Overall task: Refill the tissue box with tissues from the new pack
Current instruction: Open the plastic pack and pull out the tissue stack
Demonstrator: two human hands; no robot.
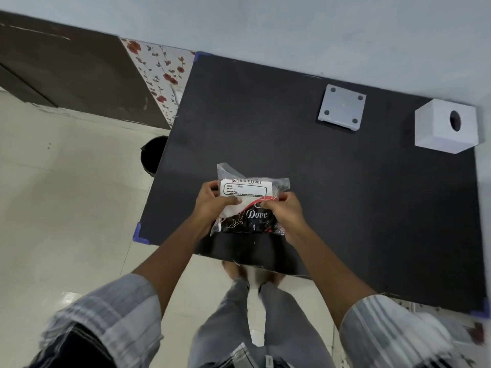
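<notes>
Both hands, left hand and right hand, are pinching the clear plastic tissue pack between them, apparently to tear it; the white cube tissue box is sitting well beyond the right hand.

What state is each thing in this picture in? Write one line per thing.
Tissue pack: held above the table edge, still looks sealed.
Left hand: gripping the pack.
Right hand: pinching the pack's plastic.
Tissue box: on its side, no tissue showing.
Base plate: off the box, lying separately.
</notes>
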